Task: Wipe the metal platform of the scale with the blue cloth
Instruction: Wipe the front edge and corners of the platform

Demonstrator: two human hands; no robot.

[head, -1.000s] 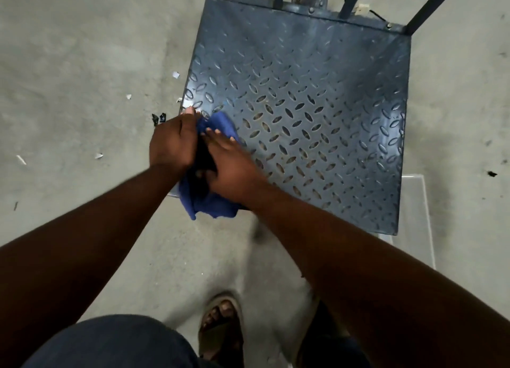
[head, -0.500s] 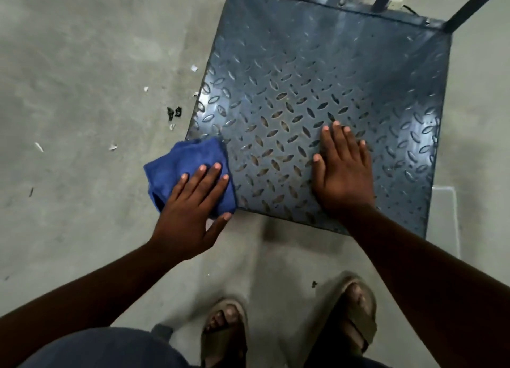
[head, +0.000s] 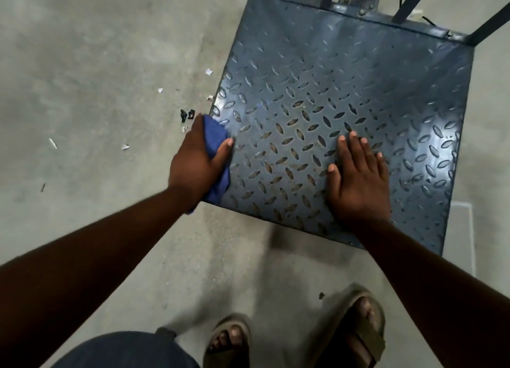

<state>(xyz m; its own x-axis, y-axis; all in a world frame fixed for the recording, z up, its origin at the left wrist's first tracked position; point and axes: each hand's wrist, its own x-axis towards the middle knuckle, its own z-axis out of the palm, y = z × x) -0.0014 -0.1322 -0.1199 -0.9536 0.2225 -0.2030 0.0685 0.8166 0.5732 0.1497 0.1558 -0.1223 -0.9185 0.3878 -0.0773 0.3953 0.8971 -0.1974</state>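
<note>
Concrete floor (head: 82,64) surrounds the blue-grey diamond-plate metal platform (head: 331,78): your left hand (head: 197,160), flat before, now grips the blue cloth (head: 214,137) bunched at its left edge, apparently starting the wipe; your right hand (head: 358,182) stays spread flat.

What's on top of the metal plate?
The right hand lies flat on the plate. The left hand holds the blue cloth at its left edge. The metal beneath them is hidden.
</note>
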